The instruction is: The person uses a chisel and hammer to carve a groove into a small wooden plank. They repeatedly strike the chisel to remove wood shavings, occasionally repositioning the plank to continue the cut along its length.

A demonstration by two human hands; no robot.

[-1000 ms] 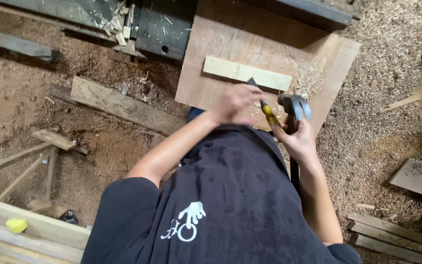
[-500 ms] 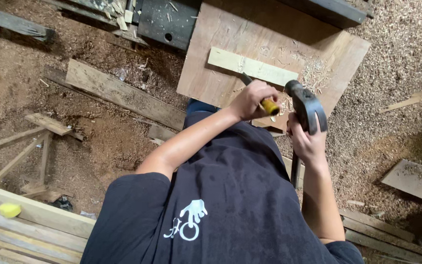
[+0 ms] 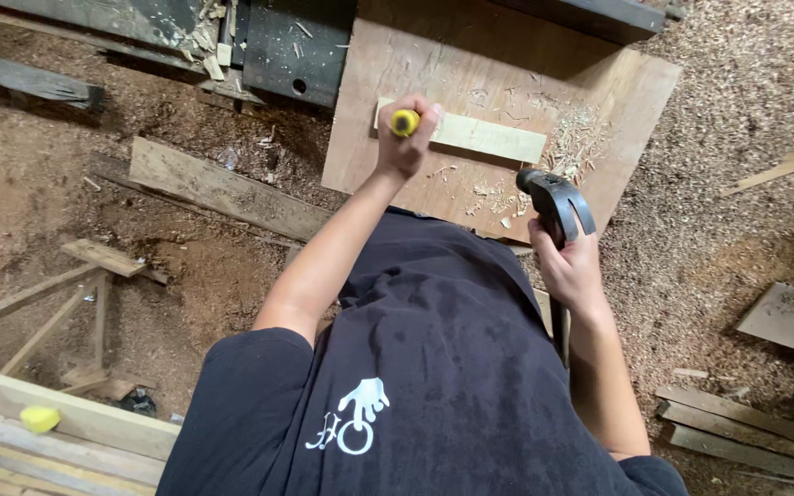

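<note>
Left hand (image 3: 403, 147) moved onto one strip (image 3: 493, 138) (chisel (image 3: 404, 122) gripped); right hand (image 3: 570, 266) holds one hammer (image 3: 555, 200).

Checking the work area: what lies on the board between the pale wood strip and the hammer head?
In the head view, loose wood chips and shavings lie scattered on the plywood board between the pale strip and the hammer head; nothing else.

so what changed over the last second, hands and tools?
The left hand carried the yellow-handled chisel away from the body, from beside the hammer out onto the pale wood strip. The right hand kept its grip on the hammer, its head now apart from the chisel. Nothing was let go. The strip and the plywood board look unmoved.
</note>
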